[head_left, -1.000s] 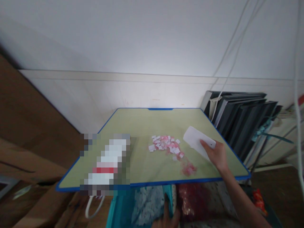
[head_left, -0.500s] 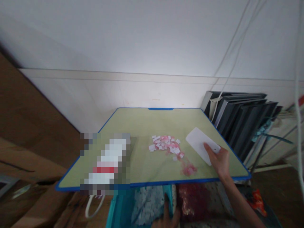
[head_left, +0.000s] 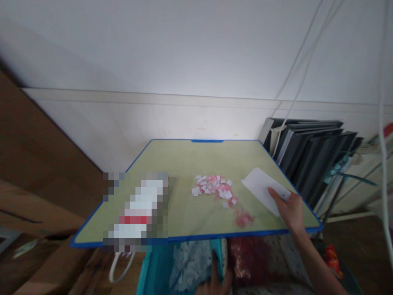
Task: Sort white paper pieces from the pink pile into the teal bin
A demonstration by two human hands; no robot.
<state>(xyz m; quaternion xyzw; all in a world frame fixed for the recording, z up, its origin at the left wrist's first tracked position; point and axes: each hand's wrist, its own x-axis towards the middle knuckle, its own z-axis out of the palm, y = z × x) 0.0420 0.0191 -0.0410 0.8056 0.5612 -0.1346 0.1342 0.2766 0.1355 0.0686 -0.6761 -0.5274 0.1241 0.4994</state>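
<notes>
My right hand (head_left: 290,207) is closed on a white plastic scraper (head_left: 260,188), a flat blade with rounded corners and a small hole, thumb on its upper face. The scraper is over the right side of a pale green board (head_left: 184,157) with a blue edge. Left of it lies a pile of small white and pink paper-like pieces (head_left: 215,186), with a wet pink smear (head_left: 244,217) nearer the front edge. Below the board, my left hand (head_left: 215,282) rests at the rim of a teal bin (head_left: 145,270), index finger stretched out and thumb apart. Its other fingers are partly cut off.
A pixelated white object (head_left: 144,205) stands on the board's left side. White pieces (head_left: 192,262) fill the teal bin, beside a dark red wet mass (head_left: 250,260). Dark folders (head_left: 310,155) lean at the right against the white wall (head_left: 196,119). A white cable (head_left: 382,143) hangs there.
My right hand and the scraper have shifted a little to the right and toward me, away from the pile. My left hand and the pile look unchanged.
</notes>
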